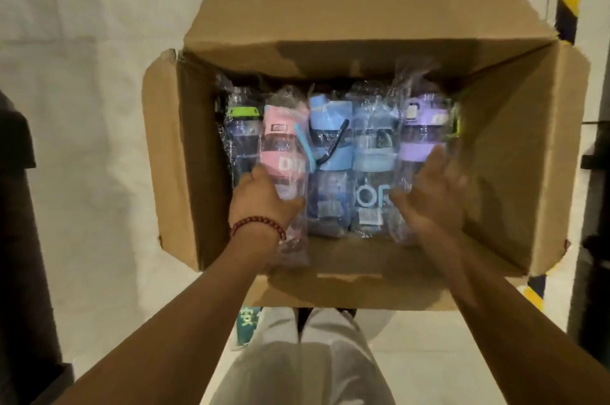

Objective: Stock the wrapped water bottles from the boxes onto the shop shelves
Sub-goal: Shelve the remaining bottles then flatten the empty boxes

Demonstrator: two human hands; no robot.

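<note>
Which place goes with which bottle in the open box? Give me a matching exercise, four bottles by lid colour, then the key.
Bottles:
1. green-lidded bottle
2. pink-lidded bottle
3. blue-lidded bottle
4. purple-lidded bottle

Places:
A. gripped by the left hand
B. far left of the row
C. beside the right hand
D. middle of the row

Pairs: 1-B, 2-A, 3-D, 4-C

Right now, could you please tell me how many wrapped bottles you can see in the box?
5, side by side in the box: green-capped far left, pink, blue, pale blue, purple far right. More may be hidden underneath.
</note>
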